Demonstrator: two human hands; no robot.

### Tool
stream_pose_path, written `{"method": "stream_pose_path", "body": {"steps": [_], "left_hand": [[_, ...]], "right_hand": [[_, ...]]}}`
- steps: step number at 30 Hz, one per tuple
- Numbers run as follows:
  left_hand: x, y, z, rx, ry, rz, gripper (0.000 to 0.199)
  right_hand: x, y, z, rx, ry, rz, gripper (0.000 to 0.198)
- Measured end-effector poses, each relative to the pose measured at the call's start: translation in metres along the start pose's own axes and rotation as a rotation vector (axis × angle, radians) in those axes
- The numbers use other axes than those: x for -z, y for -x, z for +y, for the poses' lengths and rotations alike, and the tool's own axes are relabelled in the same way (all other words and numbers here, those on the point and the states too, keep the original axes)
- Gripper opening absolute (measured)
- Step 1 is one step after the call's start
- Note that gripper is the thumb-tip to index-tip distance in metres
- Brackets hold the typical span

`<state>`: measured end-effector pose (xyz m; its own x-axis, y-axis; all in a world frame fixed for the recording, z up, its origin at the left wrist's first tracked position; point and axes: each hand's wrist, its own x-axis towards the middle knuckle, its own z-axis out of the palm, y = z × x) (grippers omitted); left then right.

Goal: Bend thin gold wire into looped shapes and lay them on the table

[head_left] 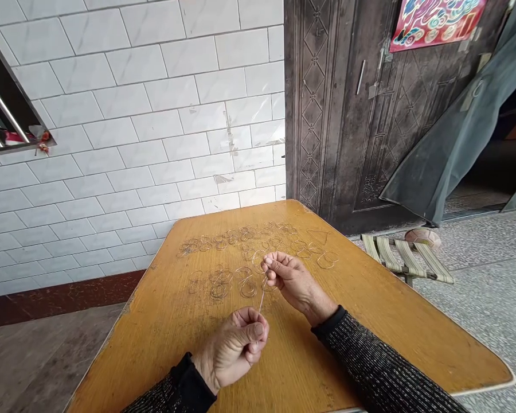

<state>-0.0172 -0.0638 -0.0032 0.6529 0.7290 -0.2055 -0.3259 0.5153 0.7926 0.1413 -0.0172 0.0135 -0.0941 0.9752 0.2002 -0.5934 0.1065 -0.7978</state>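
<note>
A thin wire runs between my two hands above the table. My left hand is closed, pinching the wire's lower end between thumb and fingers, and a short tip shows below the thumb. Farther out and to the right, my right hand is closed too, gripping the wire's upper part at the fingertips. Just beyond my hands lie several looped wire pieces, bent into round, petal-like coils. Another row of wire loops stretches across the far part of the table, and a triangular wire piece lies at its right.
The wooden table reaches toward a white tiled wall. A dark carved door stands back right, with a grey curtain beside it. A striped folding stool and a ball-like object are right of the table.
</note>
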Motion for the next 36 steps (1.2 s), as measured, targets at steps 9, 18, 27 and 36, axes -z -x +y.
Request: {"method": "stream_pose_path", "body": {"steps": [9,18,27,36], "left_hand": [[0.001,-0.002,-0.001,0.014,-0.180,0.076,0.027],[0.003,-0.002,0.000,0.081,-0.269,0.076,0.028],[-0.001,0.001,0.001,0.022,-0.417,0.046,0.027],[0.018,0.000,0.020,0.078,-0.495,-0.097,0.052]], "right_hand": [[0.005,-0.002,0.002,-0.081,0.012,0.043,0.024],[0.007,-0.003,0.001,-0.099,0.046,0.097,0.028],[0.011,-0.003,-0.001,-0.109,0.039,0.091,0.028],[0.012,-0.003,-0.007,-0.095,0.032,0.085,0.027]]}}
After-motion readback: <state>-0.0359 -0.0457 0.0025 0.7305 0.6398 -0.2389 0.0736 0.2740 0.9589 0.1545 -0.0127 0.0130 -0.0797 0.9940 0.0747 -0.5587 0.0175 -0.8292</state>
